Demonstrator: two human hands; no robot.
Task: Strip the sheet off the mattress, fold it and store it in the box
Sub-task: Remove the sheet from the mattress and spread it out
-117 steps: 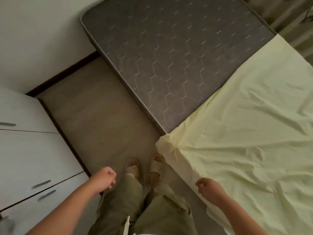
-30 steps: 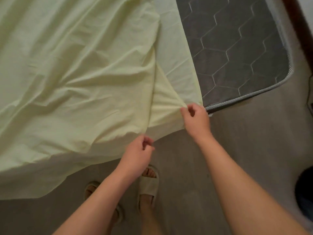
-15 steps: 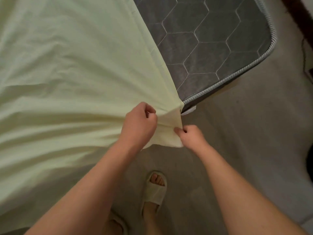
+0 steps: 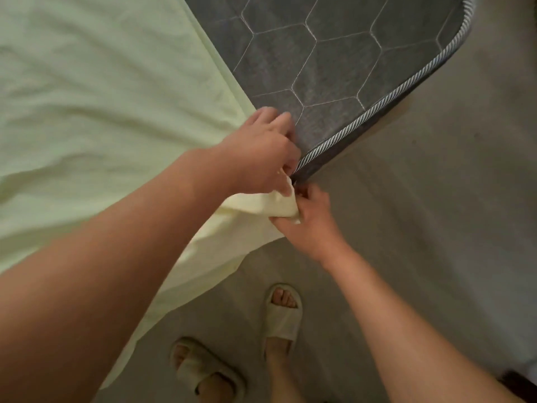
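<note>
A pale yellow sheet covers the left part of a grey mattress quilted in hexagons; the mattress's right corner lies bare. The sheet's corner hangs over the mattress's near edge. My left hand lies at the sheet's edge on the mattress rim, its fingers curled over the fabric. Just below it, my right hand pinches the folded corner of the sheet beside the striped piping. No box is in view.
Grey floor runs along the near and right sides of the mattress. My feet in beige slippers stand on it close to the hanging sheet. A dark object shows at the bottom right corner.
Both hands have moved with the sheet corner toward the mattress's near rim. My left hand slid up onto the mattress edge; my right hand keeps its pinch on the corner just below.
</note>
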